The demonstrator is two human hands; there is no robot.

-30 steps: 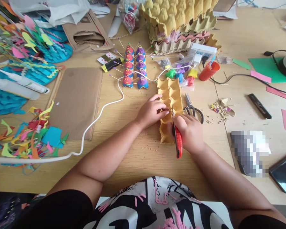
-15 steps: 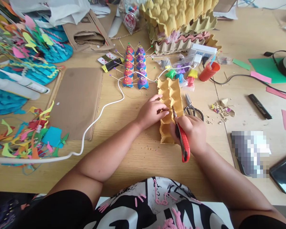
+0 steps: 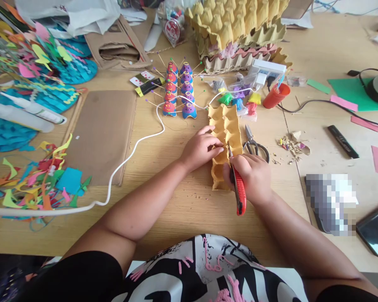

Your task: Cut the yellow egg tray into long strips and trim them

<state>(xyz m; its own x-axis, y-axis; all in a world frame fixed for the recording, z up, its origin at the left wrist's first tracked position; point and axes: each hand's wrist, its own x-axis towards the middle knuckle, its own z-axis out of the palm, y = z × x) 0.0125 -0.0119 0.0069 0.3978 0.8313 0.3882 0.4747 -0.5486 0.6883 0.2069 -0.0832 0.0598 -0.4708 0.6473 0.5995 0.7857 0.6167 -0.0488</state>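
Note:
A yellow egg-carton strip (image 3: 219,126) with two rows of cups lies lengthwise in front of me on the wooden table. My left hand (image 3: 203,147) rests on its left side, fingers apart and slightly bent over the cups. My right hand (image 3: 253,176) is closed around a red utility knife (image 3: 240,191); the blade points away from me and its tip meets the middle of the strip. Black-handled scissors (image 3: 255,147) lie just right of the strip. Red and purple painted carton caterpillars (image 3: 171,94) stand behind my left hand.
A white cable (image 3: 130,155) crosses the left side, past a cardboard sheet (image 3: 101,134) and colourful paper scraps (image 3: 40,178). Stacked egg trays (image 3: 233,25), clay packets, a red cup (image 3: 275,95) and a power strip (image 3: 267,67) stand behind. Phones lie at right.
My right hand and the knife have shifted slightly left, and the knife handle stands more in line with the strip. My left hand keeps its place on the strip.

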